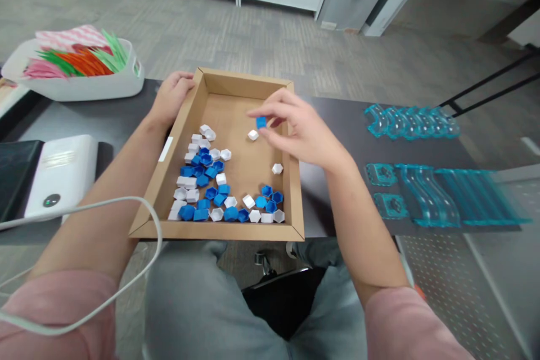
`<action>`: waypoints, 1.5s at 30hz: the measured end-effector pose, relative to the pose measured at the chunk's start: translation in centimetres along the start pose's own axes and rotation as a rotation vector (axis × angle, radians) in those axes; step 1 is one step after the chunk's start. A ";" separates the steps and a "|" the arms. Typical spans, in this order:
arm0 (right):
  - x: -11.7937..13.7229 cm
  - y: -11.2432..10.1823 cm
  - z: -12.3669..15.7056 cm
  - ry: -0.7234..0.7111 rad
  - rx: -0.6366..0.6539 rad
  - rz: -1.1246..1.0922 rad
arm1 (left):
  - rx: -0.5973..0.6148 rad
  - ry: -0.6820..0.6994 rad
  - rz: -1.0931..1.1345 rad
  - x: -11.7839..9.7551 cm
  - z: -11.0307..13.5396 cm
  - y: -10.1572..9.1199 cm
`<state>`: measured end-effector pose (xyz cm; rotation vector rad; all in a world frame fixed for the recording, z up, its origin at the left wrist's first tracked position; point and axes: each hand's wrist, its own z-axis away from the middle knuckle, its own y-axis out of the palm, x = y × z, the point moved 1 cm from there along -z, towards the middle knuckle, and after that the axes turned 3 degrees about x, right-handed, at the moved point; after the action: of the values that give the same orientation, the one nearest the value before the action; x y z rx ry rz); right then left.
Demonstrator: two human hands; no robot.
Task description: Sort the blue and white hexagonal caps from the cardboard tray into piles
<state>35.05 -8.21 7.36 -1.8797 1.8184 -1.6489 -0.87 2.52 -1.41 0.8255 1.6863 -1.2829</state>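
Note:
A shallow cardboard tray [253, 230] lies at the front edge of the dark table. Blue hexagonal pieces [202, 180] and white hexagonal pieces [187, 182] fill its near and left parts. My left hand [174, 95] grips the tray's left wall near the far corner, its fingertips partly hidden. Over the right half of the tray, my right hand [291, 124] pinches one blue hexagonal piece [261, 122] between thumb and fingers. Just below that piece, a single white piece [253, 135] rests on the tray floor, and another white piece [277, 169] sits by the right wall.
Clear teal plastic parts [426, 194] lie in rows on the table [324, 180] at right. At left stand a white bin [101, 87] of colourful strips and a white device [63, 174]. A white cable [157, 236] loops across my left forearm.

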 end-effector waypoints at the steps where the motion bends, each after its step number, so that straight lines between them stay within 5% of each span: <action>1: -1.3 -1.0 0.3 0.064 -0.091 0.029 | -0.004 -0.004 -0.001 -0.2 0.2 0.0; 7: -9.0 -5.0 2.4 0.474 -0.505 0.181 | -0.041 -0.073 -0.078 -1.9 1.1 0.0; 15: -10.6 -5.7 3.9 0.867 -0.488 0.289 | -0.057 -0.115 -0.044 -2.8 1.7 0.1; 21: -10.8 -6.0 4.1 0.891 -0.457 0.286 | -0.063 -0.103 -0.053 -2.3 1.5 0.1; 25: -9.9 -5.4 3.0 0.681 -0.516 0.302 | -0.059 -0.091 -0.044 -2.1 1.4 0.1; 27: -8.3 -4.3 1.9 0.514 -0.436 0.304 | -0.053 -0.093 -0.042 -2.2 1.4 0.2; 31: -3.5 -0.8 -0.3 0.270 -0.062 0.367 | -0.039 -0.080 -0.046 -2.4 1.5 0.2; 36: -0.1 2.2 -1.1 0.270 0.289 0.439 | -0.036 -0.058 -0.046 -2.4 1.6 0.2; 45: -0.1 2.5 -1.7 0.397 0.344 0.336 | -0.036 -0.061 -0.037 -2.4 1.4 0.2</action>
<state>32.20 -7.85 6.41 -1.1021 1.6992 -2.1327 0.67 1.22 0.47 0.7302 1.6787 -1.2870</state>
